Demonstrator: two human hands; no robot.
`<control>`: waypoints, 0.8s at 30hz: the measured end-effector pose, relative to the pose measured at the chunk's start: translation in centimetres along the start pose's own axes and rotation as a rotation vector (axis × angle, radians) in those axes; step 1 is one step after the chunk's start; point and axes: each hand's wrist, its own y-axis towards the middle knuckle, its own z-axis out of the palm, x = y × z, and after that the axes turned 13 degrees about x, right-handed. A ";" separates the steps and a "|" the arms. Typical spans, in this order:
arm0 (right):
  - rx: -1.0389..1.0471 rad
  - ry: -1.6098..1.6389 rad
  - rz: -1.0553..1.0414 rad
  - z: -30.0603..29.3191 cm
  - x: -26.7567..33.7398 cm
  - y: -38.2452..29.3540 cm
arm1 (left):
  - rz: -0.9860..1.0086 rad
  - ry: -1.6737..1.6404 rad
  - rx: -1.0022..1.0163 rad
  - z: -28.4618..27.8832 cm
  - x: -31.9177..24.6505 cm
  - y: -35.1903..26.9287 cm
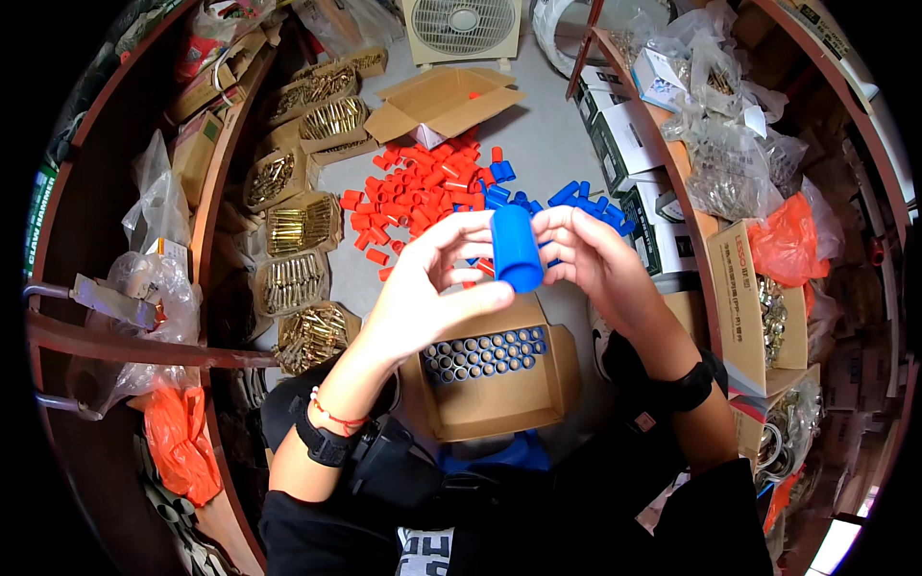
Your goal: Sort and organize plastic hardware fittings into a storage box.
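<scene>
A blue plastic pipe coupling (516, 245) is held up between my two hands, tilted so its lower rim faces me. My left hand (439, 281) grips its left side, with the thumb by the lower rim. Fingertips of my right hand (598, 252) rest against its right side; part of their contact is hidden. Below the hands sits an open cardboard box (497, 421). Inside, several rows of upright blue couplings (487, 354) fill its far part. Beyond my hands, loose red couplings (418, 187) lie heaped on the floor, with loose blue couplings (594, 205) to their right.
Another open cardboard box (446, 104) lies behind the red heap, before a fan unit (462, 27). Small boxes of metal bolts (302, 223) line the left. Shelves with bags and a carton (742, 317) flank the right. A metal bar (158, 345) juts in from the left.
</scene>
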 end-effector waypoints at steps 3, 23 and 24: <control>-0.013 -0.134 0.021 0.5 0.1 -0.1 | -0.042 -0.077 -0.067 -0.5 1.0 0.2; 0.047 -0.201 0.097 0.6 -0.3 -0.4 | -0.186 -0.054 -0.082 0.1 1.4 -0.1; 0.048 -0.202 0.097 0.6 -0.4 -0.4 | -0.183 -0.054 -0.081 0.1 1.4 -0.1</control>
